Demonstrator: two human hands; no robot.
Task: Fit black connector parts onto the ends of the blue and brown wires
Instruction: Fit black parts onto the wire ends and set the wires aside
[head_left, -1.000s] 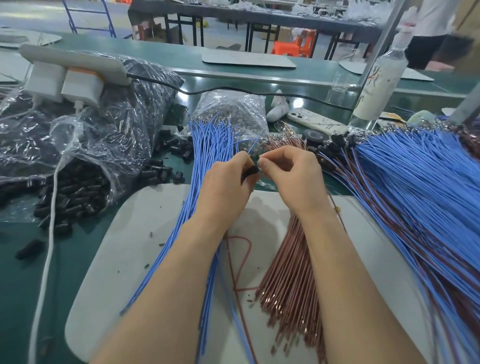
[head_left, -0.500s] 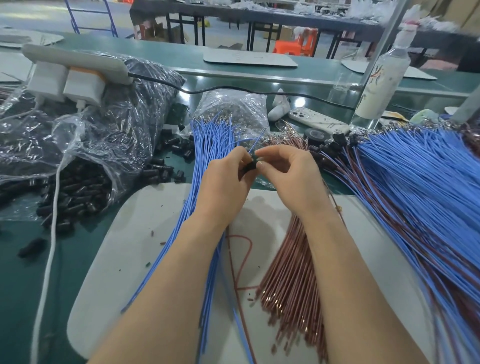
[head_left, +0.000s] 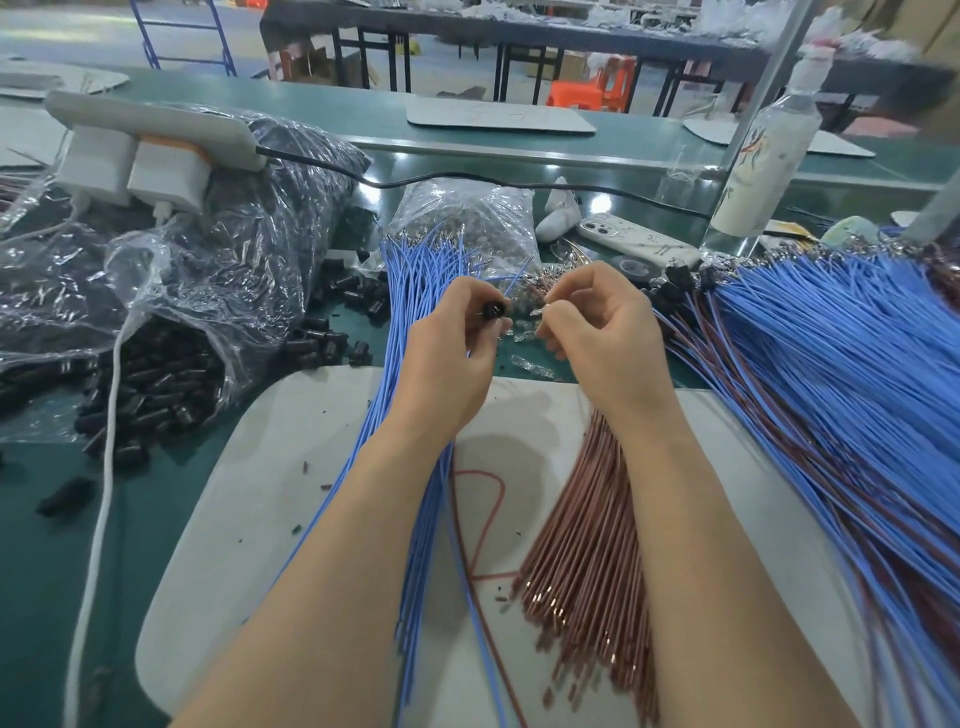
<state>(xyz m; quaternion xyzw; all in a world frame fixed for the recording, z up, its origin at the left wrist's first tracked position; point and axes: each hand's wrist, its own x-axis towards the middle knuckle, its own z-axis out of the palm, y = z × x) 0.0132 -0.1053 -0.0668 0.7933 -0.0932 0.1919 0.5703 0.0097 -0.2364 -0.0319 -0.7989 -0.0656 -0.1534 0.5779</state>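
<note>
Our left hand (head_left: 447, 364) pinches a connector (head_left: 492, 310), our right hand (head_left: 602, 343) a wire end (head_left: 543, 312); pushed askew, it may bend.

Lit brightly and evenly from above. White glare patches on glossy green tabletop (head_left: 332, 104); glints across crinkled clear plastic bag (head_left: 234, 260). Soft, faint shadow on pale grey rounded mat (head_left: 291, 467). Strong wide-angle bowing toward edges. Background soft, hazy; long blue wires (head_left: 857, 415) smeared near lower right.
</note>
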